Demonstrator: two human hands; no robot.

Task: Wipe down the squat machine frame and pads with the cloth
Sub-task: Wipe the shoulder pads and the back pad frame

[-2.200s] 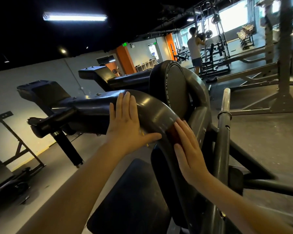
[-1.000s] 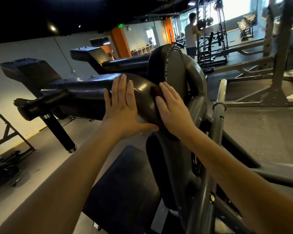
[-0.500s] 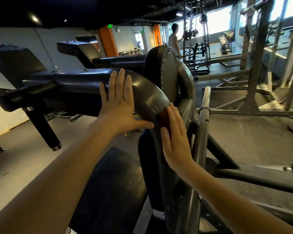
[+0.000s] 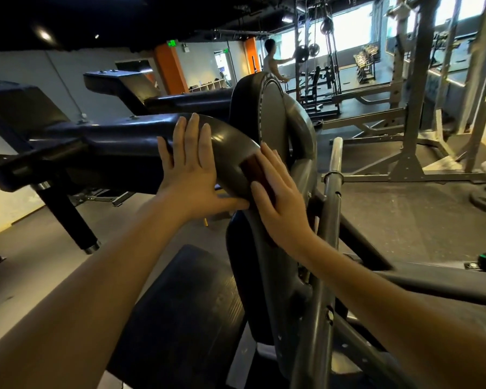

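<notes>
Brown cloth [image 4: 253,169] under flat right hand [image 4: 281,203], left hand [image 4: 188,169] flat on pad [image 4: 230,147].

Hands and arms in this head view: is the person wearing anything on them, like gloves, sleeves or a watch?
No. The left hand and right hand are bare: no gloves or rings show. The left forearm and right forearm are bare too, with no sleeve, watch or band in view.

Both my arms stretched forward.
My left hand [image 4: 190,175] lies flat, thumb spread; my right hand [image 4: 281,200] flat too, fingers straight.
</notes>
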